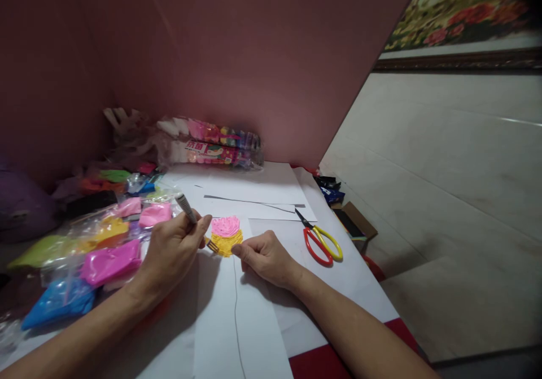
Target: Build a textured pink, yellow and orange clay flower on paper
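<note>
My left hand [173, 249] grips a grey marker pen [185, 208], its tip down near the left edge of a small drawing [226, 235] coloured pink on top and yellow below. The drawing sits on a white paper sheet [241, 317]. My right hand [265, 257] rests loosely curled on that sheet, fingertips pressing the paper just right of the drawing, and it holds nothing. A thin pencil line runs down the sheet between my forearms.
Bags of coloured clay [108, 260] in pink, yellow, green and blue lie piled at the left. A long pack of clay sticks [212, 144] leans at the back wall. Red and yellow scissors [319, 240] lie right of my hand. A small box [353, 223] sits off the table's right edge.
</note>
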Tool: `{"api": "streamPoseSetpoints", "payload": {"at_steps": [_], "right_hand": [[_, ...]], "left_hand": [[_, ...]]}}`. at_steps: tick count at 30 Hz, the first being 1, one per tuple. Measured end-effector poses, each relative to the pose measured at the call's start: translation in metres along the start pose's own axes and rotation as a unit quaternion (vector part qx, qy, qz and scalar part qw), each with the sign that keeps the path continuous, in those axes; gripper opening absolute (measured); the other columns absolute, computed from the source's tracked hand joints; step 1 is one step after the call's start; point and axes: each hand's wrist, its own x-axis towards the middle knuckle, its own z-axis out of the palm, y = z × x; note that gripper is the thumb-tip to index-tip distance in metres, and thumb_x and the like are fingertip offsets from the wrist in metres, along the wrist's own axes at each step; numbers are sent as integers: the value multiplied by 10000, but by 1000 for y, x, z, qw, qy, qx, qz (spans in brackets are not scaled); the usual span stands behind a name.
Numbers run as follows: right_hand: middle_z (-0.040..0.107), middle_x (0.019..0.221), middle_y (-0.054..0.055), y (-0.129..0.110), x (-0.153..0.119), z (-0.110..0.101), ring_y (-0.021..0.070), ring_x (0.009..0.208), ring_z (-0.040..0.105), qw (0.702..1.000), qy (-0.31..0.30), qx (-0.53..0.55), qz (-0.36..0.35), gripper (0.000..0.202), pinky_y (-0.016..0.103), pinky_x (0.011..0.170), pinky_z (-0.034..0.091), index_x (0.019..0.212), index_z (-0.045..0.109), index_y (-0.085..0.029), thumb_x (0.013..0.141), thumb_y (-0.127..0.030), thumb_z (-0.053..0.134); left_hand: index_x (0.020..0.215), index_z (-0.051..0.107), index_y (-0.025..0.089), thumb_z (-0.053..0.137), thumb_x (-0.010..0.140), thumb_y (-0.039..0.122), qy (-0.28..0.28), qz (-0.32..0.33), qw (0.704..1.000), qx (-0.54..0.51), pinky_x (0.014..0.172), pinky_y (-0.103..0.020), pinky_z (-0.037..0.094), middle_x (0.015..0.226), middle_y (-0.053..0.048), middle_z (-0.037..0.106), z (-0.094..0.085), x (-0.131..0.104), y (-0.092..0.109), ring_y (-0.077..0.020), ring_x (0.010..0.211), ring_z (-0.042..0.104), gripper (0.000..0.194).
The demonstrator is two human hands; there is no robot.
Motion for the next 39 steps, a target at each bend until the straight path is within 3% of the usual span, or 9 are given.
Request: {"api": "streamPoseSetpoints", "payload": {"at_steps": [9,16,24,26,31,39], "right_hand": [[464,398,-34,0,0,0,56,398,390,1000,2,-4,-4,512,194,445,295,467,574,-145,878,-443,508],[446,389,-41,0,0,0,55,396,379,1000,2,-2,-7,504,191,441,289,458,564,-147,874,-427,511],[404,368,-49,2,-1,-3,61,376,359,995,4,88,34,541,196,416,267,499,574,-143,872,-527,494],[390,358,-54,3,-1,-3,60,364,352,992,4,114,51,571,196,409,266,509,576,-143,865,-577,474],[400,360,-51,4,0,-3,60,363,345,992,10,118,44,575,198,408,272,516,586,-141,854,-594,482],[401,344,-51,4,1,-3,65,344,363,990,0,126,59,585,200,391,266,518,575,-148,851,-616,464]], "left_hand": [[566,520,200,563,800,365,2,15,1000,12,410,-242,316,450,52,488,-2,5,-2,-107,415,428,289],[586,528,195,569,809,357,32,65,997,36,426,-245,346,476,45,514,-3,7,-7,-106,425,447,279],[642,541,199,590,823,359,117,46,990,-63,345,-221,354,475,66,525,-8,3,0,-81,332,440,247],[643,538,198,589,827,352,97,50,991,-82,344,-214,354,481,68,523,-8,1,1,-78,337,442,245],[618,543,188,574,838,329,-14,45,997,-63,418,-199,389,516,46,550,0,-3,0,-86,432,496,264],[608,543,190,554,845,407,-39,21,997,-55,411,-219,370,476,43,533,7,-4,-2,-107,411,482,321]]}}
